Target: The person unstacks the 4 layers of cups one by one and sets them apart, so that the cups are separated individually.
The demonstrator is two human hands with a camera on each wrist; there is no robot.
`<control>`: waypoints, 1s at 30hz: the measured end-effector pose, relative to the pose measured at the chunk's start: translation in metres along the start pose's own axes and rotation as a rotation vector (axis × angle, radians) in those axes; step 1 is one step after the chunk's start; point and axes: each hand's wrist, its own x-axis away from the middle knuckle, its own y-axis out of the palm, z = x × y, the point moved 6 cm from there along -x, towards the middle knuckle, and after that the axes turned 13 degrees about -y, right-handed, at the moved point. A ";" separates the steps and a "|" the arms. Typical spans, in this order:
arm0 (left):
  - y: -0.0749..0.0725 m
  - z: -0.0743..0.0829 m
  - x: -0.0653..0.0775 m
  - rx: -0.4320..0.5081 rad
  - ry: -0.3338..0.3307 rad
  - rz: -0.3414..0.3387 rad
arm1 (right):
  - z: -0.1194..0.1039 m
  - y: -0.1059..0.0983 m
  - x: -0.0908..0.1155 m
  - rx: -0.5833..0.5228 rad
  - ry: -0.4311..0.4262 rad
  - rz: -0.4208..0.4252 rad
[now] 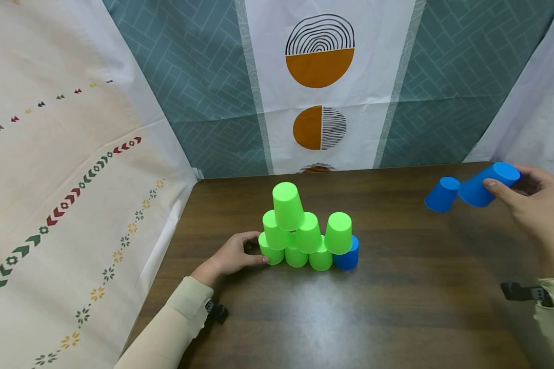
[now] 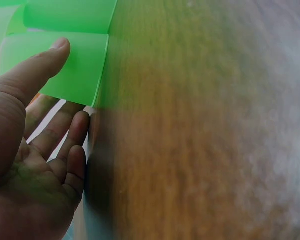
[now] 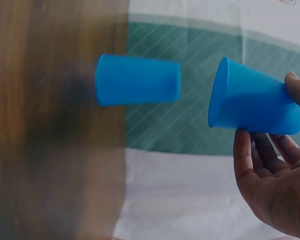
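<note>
At the left end of the stack, my left hand (image 1: 234, 252) holds the side of a bottom-row green cup (image 1: 271, 250), thumb in front and fingers behind. That cup (image 2: 60, 70) also shows in the left wrist view. The bottom row has three green cups and a blue cup (image 1: 347, 254) at its right end. Above it are two green cups side by side, with a green cup (image 1: 288, 206) on top, and another green cup (image 1: 339, 233) at the right. My right hand (image 1: 537, 200) grips a tilted blue cup (image 3: 257, 97) in the air, beside an upside-down blue cup (image 3: 138, 80).
The dark wooden table (image 1: 397, 307) ends at a back edge against a teal and white cloth (image 1: 212, 77). A white patterned cloth (image 1: 64, 169) hangs along the left side, and pale cloth (image 1: 535, 92) covers the right.
</note>
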 end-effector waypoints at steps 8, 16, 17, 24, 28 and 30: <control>0.000 0.000 0.000 -0.001 -0.001 0.003 | 0.003 -0.007 0.008 0.128 0.122 -0.088; 0.000 0.000 -0.001 0.006 0.007 -0.006 | 0.025 -0.005 0.007 0.232 0.120 -0.221; 0.000 0.000 -0.001 0.006 0.008 -0.006 | 0.027 -0.005 0.007 0.238 0.110 -0.237; 0.000 0.000 0.000 0.004 0.001 -0.003 | 0.036 0.003 0.009 0.277 0.095 -0.307; 0.000 -0.001 -0.001 0.003 0.004 -0.004 | 0.039 0.007 0.010 0.290 0.103 -0.332; -0.001 -0.001 -0.001 0.005 0.006 -0.004 | 0.040 0.008 0.010 0.287 0.107 -0.344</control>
